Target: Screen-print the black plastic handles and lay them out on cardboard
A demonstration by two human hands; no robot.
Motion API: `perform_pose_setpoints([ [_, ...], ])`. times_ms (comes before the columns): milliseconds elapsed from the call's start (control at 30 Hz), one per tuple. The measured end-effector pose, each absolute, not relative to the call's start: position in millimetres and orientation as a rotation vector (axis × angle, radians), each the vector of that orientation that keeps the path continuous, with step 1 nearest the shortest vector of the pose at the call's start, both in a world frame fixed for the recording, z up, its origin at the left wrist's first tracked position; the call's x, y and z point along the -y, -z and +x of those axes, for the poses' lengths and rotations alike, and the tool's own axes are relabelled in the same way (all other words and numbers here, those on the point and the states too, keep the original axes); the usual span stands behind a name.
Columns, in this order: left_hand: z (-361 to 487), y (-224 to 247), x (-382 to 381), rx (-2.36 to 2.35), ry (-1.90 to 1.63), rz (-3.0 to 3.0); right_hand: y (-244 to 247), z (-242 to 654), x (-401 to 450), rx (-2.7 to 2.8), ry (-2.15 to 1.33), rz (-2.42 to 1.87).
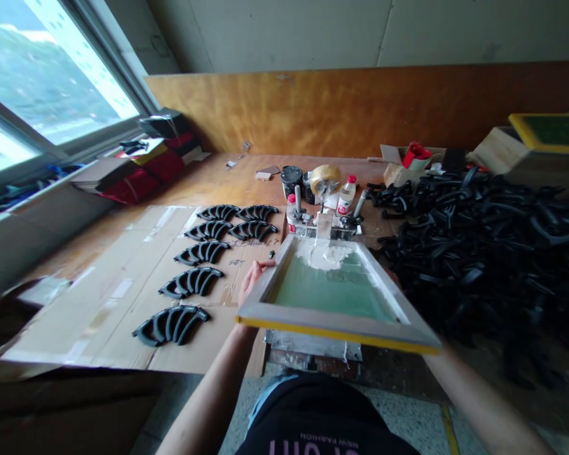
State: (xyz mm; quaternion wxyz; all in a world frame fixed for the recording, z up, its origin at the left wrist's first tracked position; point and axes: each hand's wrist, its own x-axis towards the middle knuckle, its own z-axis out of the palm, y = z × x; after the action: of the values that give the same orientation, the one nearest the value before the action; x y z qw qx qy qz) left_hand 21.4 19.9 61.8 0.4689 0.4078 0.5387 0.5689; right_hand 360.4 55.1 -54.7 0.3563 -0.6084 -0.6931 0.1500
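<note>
A screen-printing frame (341,330) is tilted up in front of me, with green mesh and white ink smeared over its far end. My left hand (251,278) is by the frame's left edge, fingers drawn together and pointing right. Their tips go behind the frame, so what they hold is hidden. A small black piece (271,254) shows just past these fingertips. My right forearm (464,379) reaches under the frame's right corner, which hides the fingers of that hand. Below the frame, part of a metal base (313,344) is visible.
Curved black plastic parts (184,325) lie in rows on flattened cardboard (109,309) at left. A large pile of black parts (474,240) covers the right side. Behind the frame stand a black tub (291,180), a tape roll (326,180) and red-capped bottles (346,196).
</note>
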Motion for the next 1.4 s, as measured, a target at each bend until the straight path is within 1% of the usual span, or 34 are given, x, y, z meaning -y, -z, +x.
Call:
perform_pose_setpoints([
  [67,8.6,-40.2,-4.8,-1.383,-1.153,0.967,38.5,365.1,-76.4,1.756,-0.328,-1.591],
  [133,1.1,-13.6,4.4,-1.380,-0.999,0.929,19.4,347.5,-98.4,1.815,-0.244,-1.531],
  [267,1.0,38.4,6.1,-1.417,-0.907,0.933,-6.4,282.0,-137.3,2.114,-0.102,-1.389],
  [333,2.5,55.6,3.2,-1.449,-0.905,0.957,-5.7,257.5,-149.0,2.254,-0.099,-1.436],
  [433,1.4,68.2,0.0,-1.438,-0.897,0.967,6.8,245.0,-146.6,2.392,-0.142,-1.529],
  [533,-1.3,71.6,-0.5,-1.415,-0.906,0.949,15.9,254.2,-120.1,2.520,-0.169,-1.368],
  [667,-1.6,71.2,0.8,-1.405,-0.902,0.915,6.1,273.9,-87.5,2.727,-0.295,-0.933],
  [733,-0.5,69.6,1.1,-1.405,-0.899,0.904,-0.9,277.5,-85.0,2.753,-0.359,-0.890],
  [800,0.4,67.5,0.9,-1.415,-0.905,0.898,-1.7,275.7,-87.1,2.697,-0.330,-0.987],
  [867,0.8,65.4,0.4,-1.428,-0.908,0.900,5.0,271.6,-86.1,2.610,-0.222,-1.086],
  [933,1.0,63.6,0.1,-1.433,-0.908,0.903,14.7,268.6,-80.0,2.577,-0.137,-1.086],
  [1033,1.2,58.6,0.8,-1.424,-0.917,0.894,20.1,266.6,-75.2,2.589,-0.174,-1.048],
  [1100,0.6,50.2,1.9,-1.413,-0.913,0.886,12.6,263.4,-85.9,2.519,-0.227,-1.127],
  [1200,-3.0,26.4,2.6,-1.377,-0.881,0.884,-9.6,258.3,-121.1,2.345,-0.208,-1.353],
  [1300,-7.1,-7.5,-1.7,-1.346,-0.883,0.924,-29.6,271.5,-155.1,2.179,-0.131,-1.546],
  [1400,-4.6,-43.5,-15.1,-1.336,-1.026,1.012,-31.3,311.8,-165.4,1.922,-0.095,-1.689],
])
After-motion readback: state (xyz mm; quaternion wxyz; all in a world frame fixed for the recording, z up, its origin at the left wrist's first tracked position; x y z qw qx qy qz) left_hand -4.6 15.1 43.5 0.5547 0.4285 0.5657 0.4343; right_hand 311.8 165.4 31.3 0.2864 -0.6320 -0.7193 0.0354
